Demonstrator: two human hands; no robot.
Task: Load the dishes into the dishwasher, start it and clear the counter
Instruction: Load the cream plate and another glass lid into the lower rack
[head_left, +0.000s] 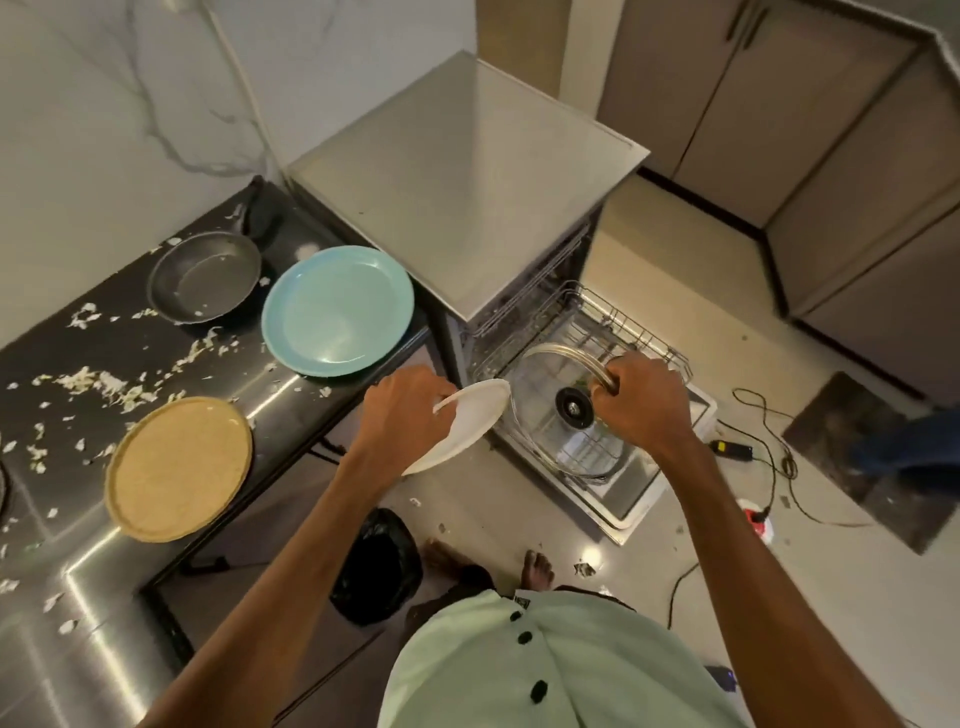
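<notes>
My left hand (402, 410) grips a white plate (467, 431) by its rim, tilted, just left of the open dishwasher (457, 182). My right hand (641, 402) holds a glass pan lid (550, 384) by its metal rim, over the pulled-out lower rack (644, 338). The lid's black knob (574, 408) faces me. On the dark counter (291, 389) sit a light blue plate (337, 309), a tan round plate (179, 467) that overhangs the counter edge, and a dark frying pan (205, 275).
White food scraps (98, 382) litter the counter. A black bin bag (376, 566) stands on the floor below my left arm, by my bare feet. Cables (779, 467) and a small black device lie on the floor right of the dishwasher door. Cabinets line the right.
</notes>
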